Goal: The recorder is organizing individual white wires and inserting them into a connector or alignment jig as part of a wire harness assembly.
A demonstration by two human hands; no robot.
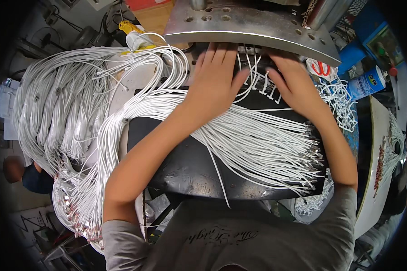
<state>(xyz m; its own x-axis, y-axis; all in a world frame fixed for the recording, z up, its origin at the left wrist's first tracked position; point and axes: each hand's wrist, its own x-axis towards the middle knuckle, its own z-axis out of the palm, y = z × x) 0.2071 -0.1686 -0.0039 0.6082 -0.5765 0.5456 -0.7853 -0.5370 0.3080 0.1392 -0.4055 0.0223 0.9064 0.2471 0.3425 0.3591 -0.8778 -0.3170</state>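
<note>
My left hand point(217, 81) reaches forward with its fingers stretched out and thumb apart. Its fingertips pass beneath a thick metal press plate point(253, 31) and are hidden. My right hand point(298, 83) also extends under the plate; its thumb points inward, but the other fingers are mostly covered. Between the hands, a few white cables point(253, 67) run up under the plate, beside a white plastic moulding strip point(267, 88) with short branches. Just below my hands, a thick bundle of white cables point(248, 140) with metal connector ends lies across a black surface point(185, 167).
Large coils of white cable point(63, 104) fill the left side. Loose white plastic scraps point(337, 104) and red-handled scissors or pliers point(319, 67) lie at right, near a blue spray can point(368, 83). A white board point(371, 167) stands far right. Another person point(34, 177) appears at far left.
</note>
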